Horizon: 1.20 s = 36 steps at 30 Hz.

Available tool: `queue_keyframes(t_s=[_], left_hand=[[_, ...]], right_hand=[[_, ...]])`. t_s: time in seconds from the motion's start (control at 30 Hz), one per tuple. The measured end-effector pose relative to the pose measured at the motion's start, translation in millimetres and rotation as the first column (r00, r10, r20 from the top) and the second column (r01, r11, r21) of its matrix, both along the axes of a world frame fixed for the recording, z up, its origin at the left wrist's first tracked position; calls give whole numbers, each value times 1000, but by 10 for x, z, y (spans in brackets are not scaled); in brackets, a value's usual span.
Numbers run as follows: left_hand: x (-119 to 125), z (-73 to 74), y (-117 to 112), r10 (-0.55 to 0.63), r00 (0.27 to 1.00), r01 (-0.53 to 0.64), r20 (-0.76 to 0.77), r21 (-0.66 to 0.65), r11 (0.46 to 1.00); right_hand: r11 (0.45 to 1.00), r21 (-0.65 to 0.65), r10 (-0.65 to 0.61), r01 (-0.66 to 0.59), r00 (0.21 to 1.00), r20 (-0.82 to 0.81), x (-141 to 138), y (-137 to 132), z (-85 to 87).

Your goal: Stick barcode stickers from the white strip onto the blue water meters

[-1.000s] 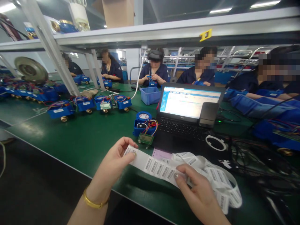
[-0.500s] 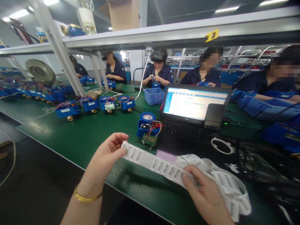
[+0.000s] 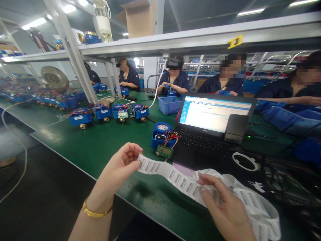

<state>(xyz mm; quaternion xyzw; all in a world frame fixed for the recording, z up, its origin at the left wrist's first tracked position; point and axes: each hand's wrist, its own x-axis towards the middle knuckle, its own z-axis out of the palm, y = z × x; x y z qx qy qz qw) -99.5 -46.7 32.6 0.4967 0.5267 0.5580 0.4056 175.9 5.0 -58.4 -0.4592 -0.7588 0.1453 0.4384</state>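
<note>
My left hand (image 3: 120, 170) pinches the free end of a long white strip of barcode labels (image 3: 175, 177) above the green table's front edge. My right hand (image 3: 223, 207) holds the same strip further along, fingers closed over it, and the rest of the strip loops away to the lower right. A gold bracelet sits on my left wrist. Just beyond the strip stands a blue water meter (image 3: 163, 135) with loose coloured wires and a small green circuit board, next to an open black laptop (image 3: 213, 124).
A row of blue meters (image 3: 107, 112) lines the green table (image 3: 100, 144) at the left. A blue bin (image 3: 169, 104) stands behind. Several people in dark blue sit across the table. Cables and a white ring (image 3: 244, 160) lie at the right. A metal shelf runs overhead.
My view has drifted left, so everything sits further right in frame. Both hands keep hold of the label strip; my right hand has slid lower and to the right along it.
</note>
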Motion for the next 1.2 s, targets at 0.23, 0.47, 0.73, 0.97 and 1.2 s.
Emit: queue_keyframes(t_s=[0.23,0.47,0.73,0.97,1.2], left_hand=[[426,60,74,-256,963,261,82,-54,964],[640,32,193,-291,949,302,123,-77,950],[694,-19,258,-360,913,391,190,-163,906],[740,-131,332,-308,911,360,274,-166,918],[856,-322,483,-279,905,334,320,-133,933]], right_hand=[[941,163,317,-296,940,-126,-283,-21,482],[882,157,471,-444,829,-302,-411,-9,526],[921,206,372,-329,902,-220,-321,-18,524],[875,282,455,-392,866,-208,-292,-43,471],[932,81,336,-353,758,-559,-227,-48,294]])
